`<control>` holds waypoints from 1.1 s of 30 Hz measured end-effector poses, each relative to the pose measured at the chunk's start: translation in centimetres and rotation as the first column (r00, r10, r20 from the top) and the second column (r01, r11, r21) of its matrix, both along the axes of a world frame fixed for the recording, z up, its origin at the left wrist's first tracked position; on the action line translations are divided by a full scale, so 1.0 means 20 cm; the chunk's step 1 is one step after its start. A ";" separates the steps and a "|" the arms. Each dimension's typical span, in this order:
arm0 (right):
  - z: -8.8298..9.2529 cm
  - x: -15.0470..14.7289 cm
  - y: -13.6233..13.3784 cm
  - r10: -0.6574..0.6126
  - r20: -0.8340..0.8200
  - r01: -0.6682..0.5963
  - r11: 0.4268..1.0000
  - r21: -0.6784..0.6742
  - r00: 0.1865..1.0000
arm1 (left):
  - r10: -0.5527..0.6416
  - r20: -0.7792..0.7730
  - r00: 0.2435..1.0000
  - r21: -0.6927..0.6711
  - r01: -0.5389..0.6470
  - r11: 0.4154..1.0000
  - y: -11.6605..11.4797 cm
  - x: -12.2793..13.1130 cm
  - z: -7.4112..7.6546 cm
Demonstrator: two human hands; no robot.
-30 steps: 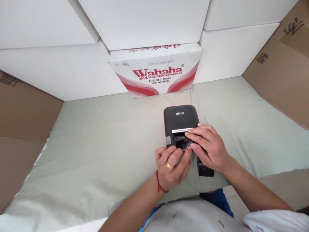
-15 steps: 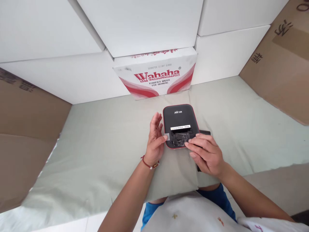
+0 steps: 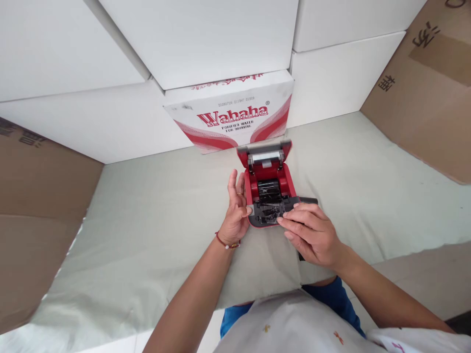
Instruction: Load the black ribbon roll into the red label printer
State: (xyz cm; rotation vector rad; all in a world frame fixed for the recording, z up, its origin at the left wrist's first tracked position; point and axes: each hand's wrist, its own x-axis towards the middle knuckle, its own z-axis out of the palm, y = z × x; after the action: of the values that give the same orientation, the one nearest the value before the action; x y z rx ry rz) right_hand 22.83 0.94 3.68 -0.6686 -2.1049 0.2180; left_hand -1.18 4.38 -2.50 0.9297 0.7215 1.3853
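The left hand (image 3: 235, 215), fingers spread, thumbs the printer (image 3: 270, 189) on its left flank. The right hand (image 3: 312, 235) pinches crinkly clear film (image 3: 271, 212) at its front. The printer sits on the cloth-draped surface (image 3: 147, 220), its lid (image 3: 265, 152) tipped back. Bracing the rounded shell seems wise, since its glossy red plastic is slippery.

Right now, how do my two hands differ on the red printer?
The left hand stands edge-on, thumb against the left side of the printer; the right hand lies palm-down, fingertips on its front edge. The left wrist wears a red cord; the right wrist is bare. Both touch the printer.
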 end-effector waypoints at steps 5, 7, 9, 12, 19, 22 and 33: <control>0.22 0.02 0.16 0.027 0.028 -0.020 0.976 -0.217 0.999 | 0.027 -0.016 1.000 0.002 -0.027 1.000 0.01 0.00 -0.02; 0.30 -0.01 0.27 -0.033 0.162 0.082 0.948 -0.307 0.986 | 0.034 -0.031 0.999 0.003 -0.034 0.999 0.02 0.01 -0.03; 0.36 -0.09 0.38 -0.015 0.424 0.175 0.923 -0.343 0.906 | 0.037 -0.036 0.999 -0.008 -0.037 0.999 0.02 0.01 -0.03; 0.41 -0.25 0.50 0.067 0.769 0.307 0.892 -0.331 0.636 | 0.051 -0.035 0.998 -0.021 -0.052 0.998 0.02 0.00 -0.03; 0.40 -0.46 0.53 0.035 0.886 0.433 0.863 -0.261 0.463 | 0.036 0.012 0.999 -0.024 -0.035 0.999 0.03 0.01 -0.03; 0.44 -0.39 0.46 -0.040 0.862 0.456 0.861 -0.227 0.505 | 0.030 0.001 1.000 -0.017 -0.030 0.999 0.03 0.01 -0.04; 0.39 0.58 0.28 -0.269 0.570 0.578 0.663 -0.475 0.776 | 0.020 -0.007 1.000 -0.034 -0.021 0.999 0.03 0.00 -0.02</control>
State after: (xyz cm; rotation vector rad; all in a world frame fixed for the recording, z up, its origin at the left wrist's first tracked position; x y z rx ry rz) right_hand 34.39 6.49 11.41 -1.7776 -2.2084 0.5545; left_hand -1.11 4.96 -2.82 0.9024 0.7593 1.3843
